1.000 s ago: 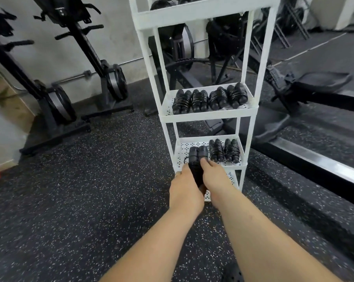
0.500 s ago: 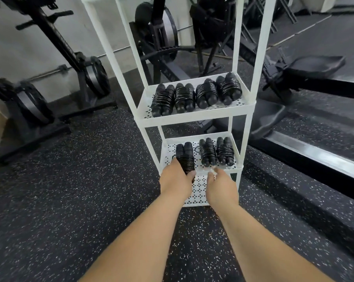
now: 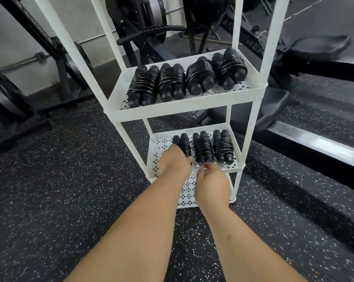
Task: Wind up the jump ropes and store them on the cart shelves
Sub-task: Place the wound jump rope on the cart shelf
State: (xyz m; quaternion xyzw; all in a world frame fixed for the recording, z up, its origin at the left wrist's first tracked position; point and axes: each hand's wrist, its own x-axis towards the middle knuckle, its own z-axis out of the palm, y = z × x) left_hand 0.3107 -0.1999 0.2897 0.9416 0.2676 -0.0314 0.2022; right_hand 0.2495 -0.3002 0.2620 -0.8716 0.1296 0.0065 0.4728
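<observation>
Head view: the left hand (image 3: 175, 161) reaches into the lower shelf (image 3: 158, 147) of a white cart (image 3: 251, 123). It lies over the near end of the leftmost jump rope (image 3: 185, 143), with the fingers wrapped down around the bundle and the thumb at its right side. That rope lies wound up on the perforated shelf floor, its two handles side by side and pointing away from the person.

The right hand (image 3: 211, 185) is just beside the left one, lower and nearer the camera. Its fingers are bent and the fingertips (image 3: 206, 166) are drawn together at the front rim of the same shelf. They are blurred, so I cannot tell whether they pinch anything or touch the rim.

To the right of the held rope, the lower shelf carries a second rope (image 3: 202, 148) and a third rope (image 3: 223, 147), both wound and lying parallel to it. On the upper shelf (image 3: 192, 107), four wound ropes (image 3: 143, 86) sit in a row. The bottom shelf (image 3: 187, 197) shows below the hands.

The cart stands on a speckled black floor (image 3: 60, 190), with a weight rack (image 3: 78, 62) behind on the left and a padded bench (image 3: 318, 47) on the right.
</observation>
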